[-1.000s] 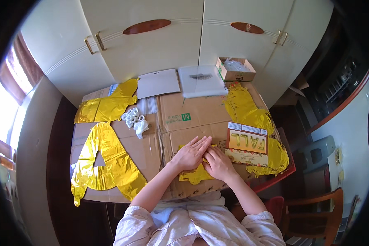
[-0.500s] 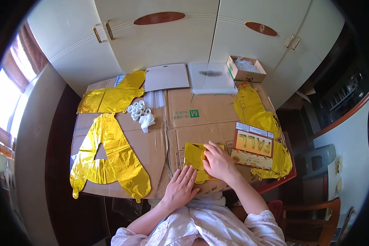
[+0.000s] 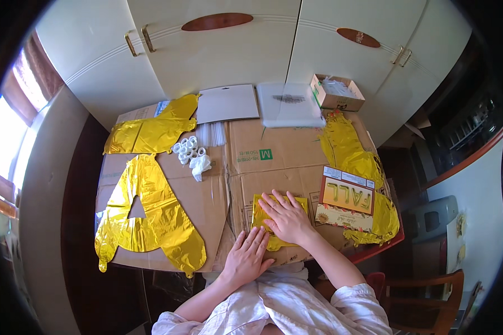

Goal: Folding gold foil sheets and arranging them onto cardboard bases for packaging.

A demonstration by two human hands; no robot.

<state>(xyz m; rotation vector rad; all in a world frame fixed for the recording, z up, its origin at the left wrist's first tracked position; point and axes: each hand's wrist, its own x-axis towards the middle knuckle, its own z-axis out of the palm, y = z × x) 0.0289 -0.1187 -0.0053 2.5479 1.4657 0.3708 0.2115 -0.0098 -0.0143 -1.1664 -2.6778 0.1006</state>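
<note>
A gold foil balloon (image 3: 262, 209), folded into a small flat square, lies on the cardboard near the front edge. My right hand (image 3: 289, 220) rests flat across it, fingers stretched out and pointing up and left. Beside it, my left hand (image 3: 247, 254) lies flat with its fingertips on the bundle's lower left corner. Neither hand grips anything. Part of the folded foil is hidden beneath my right palm. To the right a printed card (image 3: 346, 198) with a picture of gold letters lies partly over another gold foil balloon (image 3: 349, 148).
At left a flat A-shaped gold balloon (image 3: 170, 223) is spread, with another gold balloon (image 3: 151, 133) behind it. White ribbon rolls (image 3: 187, 148), clear straws (image 3: 211, 134), a grey-white card (image 3: 229, 105), a clear plastic bag (image 3: 289, 106) and a small box (image 3: 337, 92) stand farther back. Cabinets rise behind.
My right hand has gone from curled fingers at the bundle's right side to lying flat, spread across it, a little to the left. My left hand has hardly moved.
</note>
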